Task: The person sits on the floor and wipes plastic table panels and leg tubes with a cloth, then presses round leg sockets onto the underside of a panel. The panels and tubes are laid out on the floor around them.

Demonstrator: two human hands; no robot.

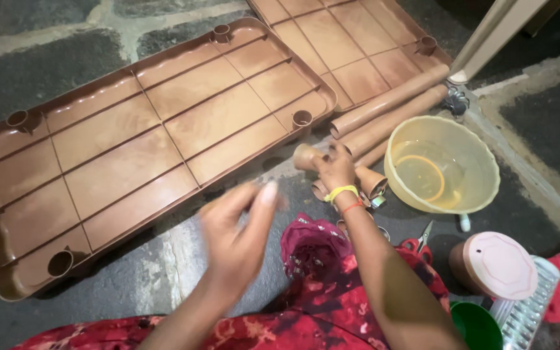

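1. your right hand (336,170) is closed around a short brown plastic tube (306,157), gripping it near one end; the tube's open round mouth points left, just off the corner of the nearer panel.
2. your left hand (238,232) is raised above the stone floor (46,71), blurred, fingers loosely half open with thumb and fingertips drawn near each other; it holds nothing that can be made out.
3. the nearer brown panel (131,149) lies underside up: smooth moulded plastic, ribbed into rectangles, a round socket at each corner. a second matching panel (348,48) lies beyond it.
4. two long brown tubes (390,107) lie side by side between the second panel and a translucent yellow bowl (442,165); more short tubes (371,183) sit just under your right wrist.
5. red-handled scissors (419,243) lie on the floor near the bowl; a brown jar with a pale pink lid (497,264) stands to their right.
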